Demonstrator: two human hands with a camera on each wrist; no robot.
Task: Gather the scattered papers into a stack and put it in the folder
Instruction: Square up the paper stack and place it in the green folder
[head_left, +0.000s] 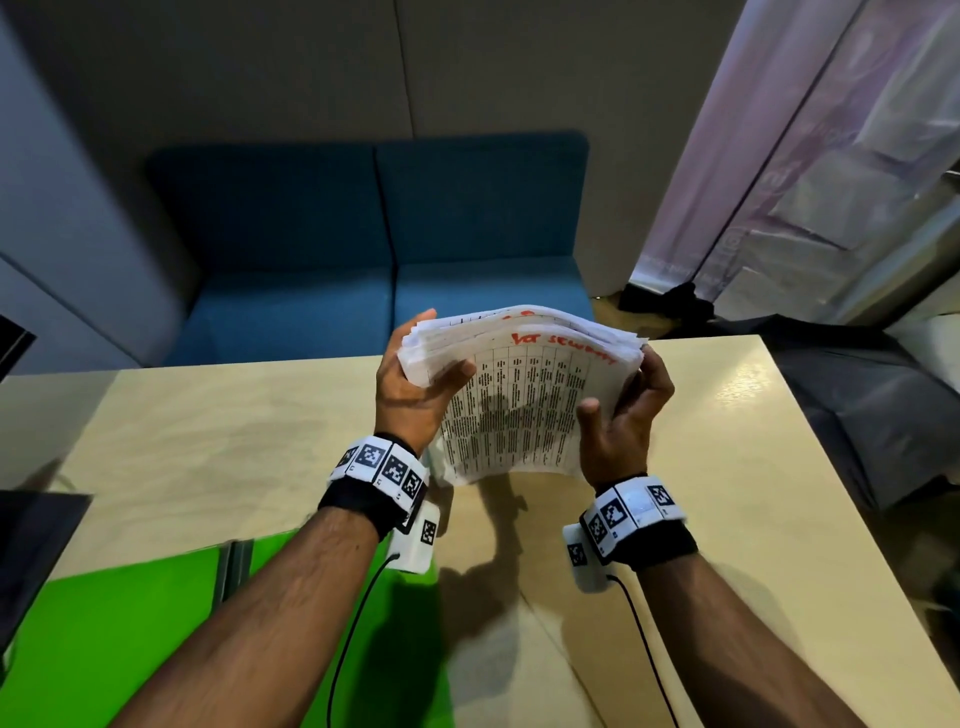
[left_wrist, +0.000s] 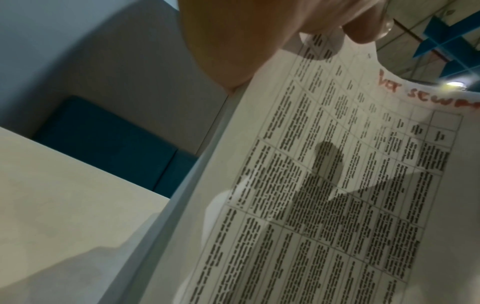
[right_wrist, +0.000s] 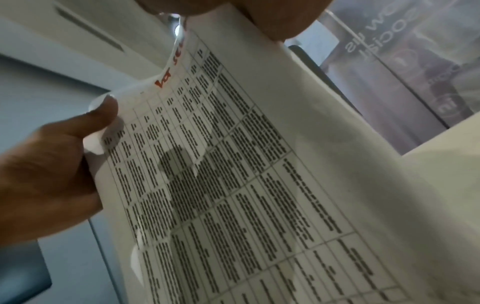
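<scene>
Left hand and right hand both grip the white printed paper stack — upright above the beige tabletop, right of the green folder.

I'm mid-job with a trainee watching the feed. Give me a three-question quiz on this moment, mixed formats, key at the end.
1. True or false: the paper stack lies flat on the table.
2. Multiple choice: where is the green folder?
A. On the blue sofa
B. On the table, under the left forearm
C. In the right hand
3. Fill in: the handwriting along the top sheet's upper edge is ____ in colour.

Key
1. False: the left hand and right hand grip the stack by its sides, standing upright.
2. B
3. Red
</scene>
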